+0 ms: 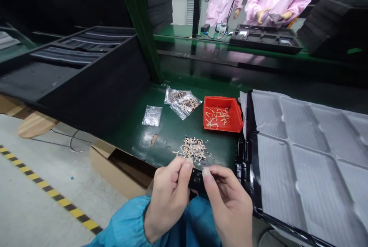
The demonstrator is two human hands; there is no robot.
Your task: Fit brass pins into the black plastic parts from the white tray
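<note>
Between my two hands is a small flat black part (197,180), with a squarish mark on its face; its exact kind I cannot make out. My left hand (171,189) pinches its left side between thumb and fingers. On the other side, my right hand (227,201) grips it the same way, thumb on top. Just beyond the fingertips a loose pile of small tan and dark pieces (194,149) lies on the green tabletop (169,147). Farther back stands a red bin (238,118) with thin tan strips inside.
Clear bags of small parts (185,103) and a flat silvery bag (152,116) lie behind the pile. A black tray with pale lined compartments (276,166) borders the right. Left stands a large black box (115,74). Across the bench, two people in pink (267,1) stand.
</note>
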